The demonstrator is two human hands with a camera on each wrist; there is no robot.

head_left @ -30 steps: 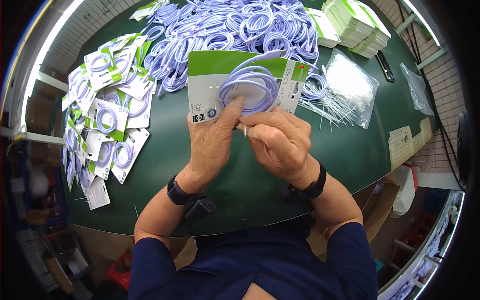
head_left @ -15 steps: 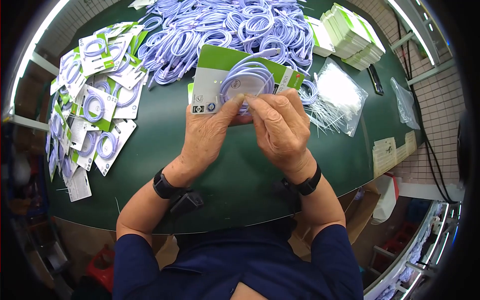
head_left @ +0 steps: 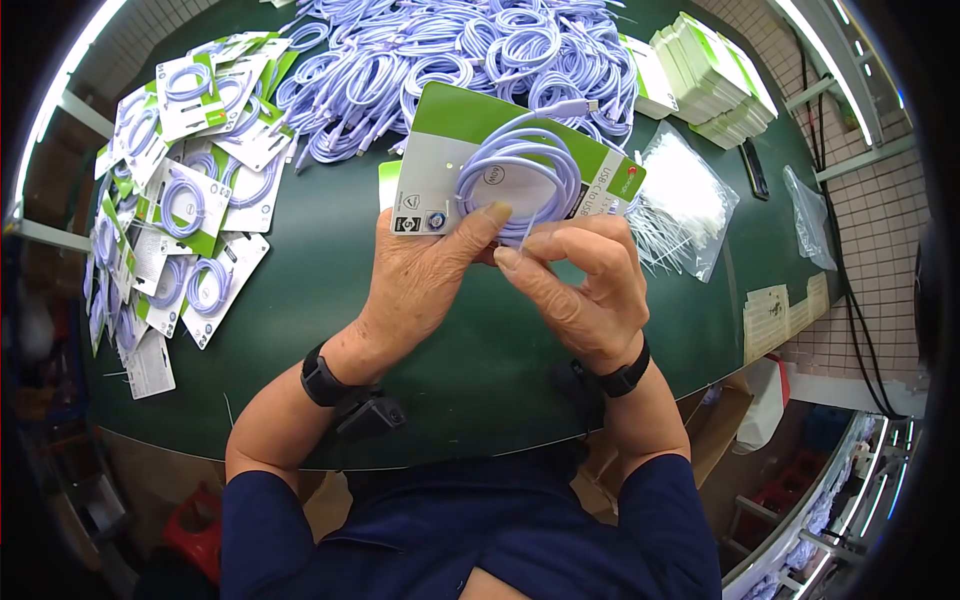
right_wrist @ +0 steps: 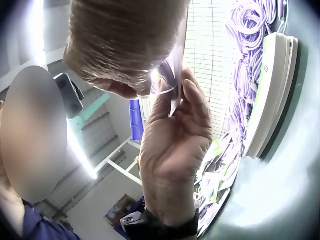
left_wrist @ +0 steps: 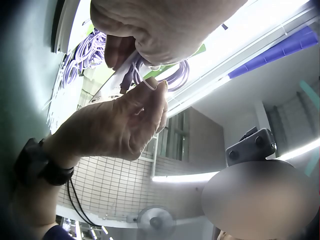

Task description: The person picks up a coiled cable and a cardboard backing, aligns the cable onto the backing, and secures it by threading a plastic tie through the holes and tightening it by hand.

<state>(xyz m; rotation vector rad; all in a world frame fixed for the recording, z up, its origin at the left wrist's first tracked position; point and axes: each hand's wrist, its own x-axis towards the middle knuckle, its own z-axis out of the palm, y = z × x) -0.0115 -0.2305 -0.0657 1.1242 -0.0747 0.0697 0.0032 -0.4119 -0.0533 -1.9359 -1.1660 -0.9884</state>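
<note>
My left hand point(head_left: 425, 265) holds a green and white printed card point(head_left: 440, 130) by its lower edge, thumb on the front and fingers behind. A coiled lilac USB-C cable point(head_left: 572, 180) lies against the card's face, its plug pointing to the upper right. At the lower part of the coil, my right hand point(head_left: 590, 285) pinches a thin white cable tie point(left_wrist: 145, 81) between thumb and index finger. In the right wrist view the tie point(right_wrist: 164, 92) runs across the cable beside the card's edge. The fingers of the left hand behind the card are hidden in the head view.
A large heap of lilac cables point(head_left: 440, 75) covers the back of the green table point(head_left: 470, 375). Carded cables point(head_left: 182, 205) are piled at left. Stacked cards point(head_left: 700, 75), a bag of white cable ties point(head_left: 690, 165), a black tool point(head_left: 753, 170) and a clear bag point(head_left: 808, 215) lie at right.
The card and coil have tilted and shifted slightly right over the last half second. My right hand's fingertips have moved down and right from the coil's front, drawing the tie toward the lower edge.
</note>
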